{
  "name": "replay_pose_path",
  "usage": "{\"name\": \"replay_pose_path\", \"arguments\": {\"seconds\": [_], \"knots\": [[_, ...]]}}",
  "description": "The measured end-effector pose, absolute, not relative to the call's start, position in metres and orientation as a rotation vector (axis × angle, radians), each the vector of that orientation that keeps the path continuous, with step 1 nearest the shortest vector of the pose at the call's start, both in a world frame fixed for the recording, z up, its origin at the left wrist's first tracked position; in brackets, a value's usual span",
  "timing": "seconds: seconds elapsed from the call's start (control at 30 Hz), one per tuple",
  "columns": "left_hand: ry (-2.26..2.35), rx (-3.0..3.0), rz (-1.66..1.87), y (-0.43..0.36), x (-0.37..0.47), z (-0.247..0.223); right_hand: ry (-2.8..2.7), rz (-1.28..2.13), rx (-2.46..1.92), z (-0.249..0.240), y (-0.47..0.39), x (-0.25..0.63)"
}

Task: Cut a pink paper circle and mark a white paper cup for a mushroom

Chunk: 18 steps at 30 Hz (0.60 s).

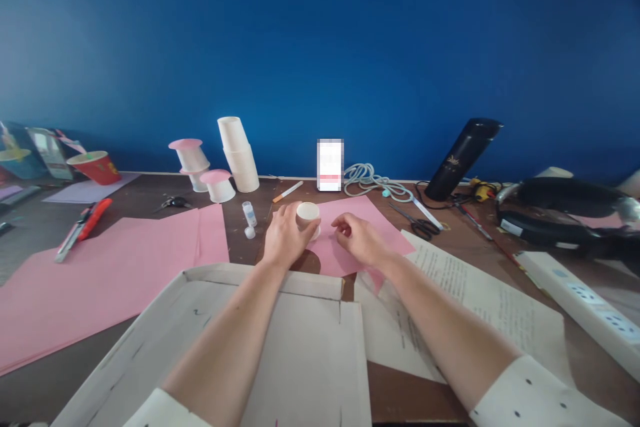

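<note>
My left hand [286, 235] is wrapped round a small white paper cup [308, 212], which stands upright with its rim facing up. The cup is over the left side of a pink paper sheet [367, 213]. Just right of the cup, my right hand [357, 237] hovers above or rests on that sheet, its fingers curled in toward the thumb. Whether anything small is between those fingers I cannot make out. Left of the left hand lie an uncapped glue stick [249, 213] and its round cap [249, 233].
Stacked paper cups [239, 157] and pink-topped cups [219, 187] stand at the back left. A red cutter [83, 227] lies on pink sheets [140, 260]. Scissors [423, 225], a black bottle [457, 163] and a power strip [575, 300] are rightward. A white box lid [300, 360] lies in front.
</note>
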<state>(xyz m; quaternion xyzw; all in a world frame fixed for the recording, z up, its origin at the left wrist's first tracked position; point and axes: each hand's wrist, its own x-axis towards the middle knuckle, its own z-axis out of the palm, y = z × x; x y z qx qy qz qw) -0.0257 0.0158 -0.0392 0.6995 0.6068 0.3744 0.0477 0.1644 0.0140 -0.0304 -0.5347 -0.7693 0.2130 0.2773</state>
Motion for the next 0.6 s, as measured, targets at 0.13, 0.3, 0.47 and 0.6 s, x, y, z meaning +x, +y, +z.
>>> {"name": "replay_pose_path", "arguments": {"seconds": [0.13, 0.3, 0.47, 0.6], "knots": [[1.861, 2.098, 1.132, 0.015, -0.025, -0.039, -2.034, 0.771, -1.342, -0.019, 0.011, 0.171], [1.855, 2.089, 1.166, 0.014, -0.024, -0.038, -2.303, 1.742, -0.894, 0.017, -0.003, 0.196], [1.821, 2.109, 1.18, 0.014, -0.025, -0.039, -2.31, 2.102, -0.784, 0.038, -0.01, 0.212], [1.852, 2.064, 1.171, 0.013, -0.024, -0.037, -2.166, 1.758, -0.926, 0.039, -0.008, 0.209]]}}
